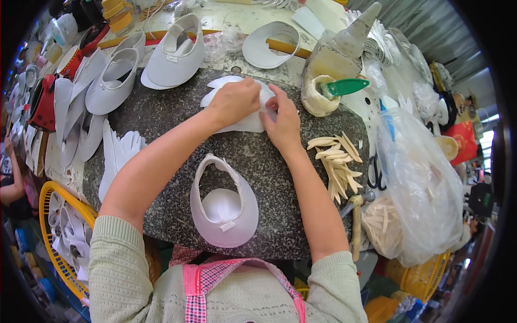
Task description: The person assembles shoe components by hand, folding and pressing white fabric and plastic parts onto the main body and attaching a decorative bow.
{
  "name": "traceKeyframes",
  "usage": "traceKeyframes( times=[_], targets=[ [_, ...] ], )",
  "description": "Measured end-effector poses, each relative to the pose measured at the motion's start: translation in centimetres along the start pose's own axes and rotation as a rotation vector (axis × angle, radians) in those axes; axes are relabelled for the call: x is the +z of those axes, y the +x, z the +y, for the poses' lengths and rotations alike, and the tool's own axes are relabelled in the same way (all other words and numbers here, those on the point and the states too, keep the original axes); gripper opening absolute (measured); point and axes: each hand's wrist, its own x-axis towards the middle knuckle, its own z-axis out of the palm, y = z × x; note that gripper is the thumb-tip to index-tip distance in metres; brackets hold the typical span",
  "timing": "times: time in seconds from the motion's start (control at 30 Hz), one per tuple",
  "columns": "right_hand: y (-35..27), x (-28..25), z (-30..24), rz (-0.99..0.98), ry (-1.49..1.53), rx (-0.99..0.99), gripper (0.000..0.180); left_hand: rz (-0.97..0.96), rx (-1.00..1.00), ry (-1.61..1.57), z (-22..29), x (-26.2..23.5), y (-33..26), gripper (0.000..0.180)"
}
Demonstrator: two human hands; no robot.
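Note:
On the speckled dark stone slab point(167, 188), both my hands are at a white shoe piece point(245, 125) whose edges show around them. My left hand point(237, 101) is closed over its top, fingers bent and pinched down. At its right edge, my right hand point(284, 119) grips with bent fingers, the thumb against the piece. What lies under the fingers is hidden. Nearer to me rests a white shoe upper point(231, 234), its opening facing up and a small tab at the front edge. More white uppers point(175, 59) stand beyond my left hand, and another upper point(264, 54) lies beyond the right.
A glue-crusted pot point(318, 105) with a green-handled brush point(347, 86) stands right of my hands. Cream strips point(338, 164) are heaped below it, near a hammer point(356, 215), scissors point(377, 172) and a clear plastic bag point(420, 188). White cut pieces point(116, 153) lie left; a yellow basket point(51, 237) stands lower left.

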Motion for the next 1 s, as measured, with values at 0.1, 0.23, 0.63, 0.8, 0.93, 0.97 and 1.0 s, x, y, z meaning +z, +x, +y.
traceKeyframes(
  times=[0.1, 0.23, 0.63, 0.8, 0.93, 0.97, 1.0],
  targets=[
    [-0.1, 0.0, 0.1, -0.012, -0.075, -0.120, 0.061, 0.189, -0.722, -0.587, -1.1, -0.4, 0.1, 0.010],
    [0.1, 0.1, -0.5, 0.009, -0.106, -0.167, 0.062, 0.692, -1.003, -1.365, -4.4, -5.1, 0.2, 0.013],
    [-0.4, 0.8, 0.2, 0.105, 0.078, -0.022, 0.064, -0.118, -0.028, 0.019, 0.0, -1.1, 0.0, 0.019],
    [-0.4, 0.3, -0.1, 0.069, -0.057, -0.105, 0.075, 0.038, -0.139, 0.106, -1.1, 0.0, 1.2, 0.012],
    [-0.1, -0.1, -0.5, 0.014, -0.116, -0.095, 0.081, 0.225, -0.573, -0.247, -3.4, -3.9, 0.4, 0.014],
    [-0.1, -0.1, -0.6, 0.014, -0.138, -0.106, 0.082, 0.220, -0.572, -0.241, -3.4, -4.0, 0.0, 0.014],
    [-0.1, -0.1, -0.7, 0.015, -0.160, -0.118, 0.082, 0.308, -0.650, -0.337, -3.4, -4.0, -0.5, 0.014]
  ],
)
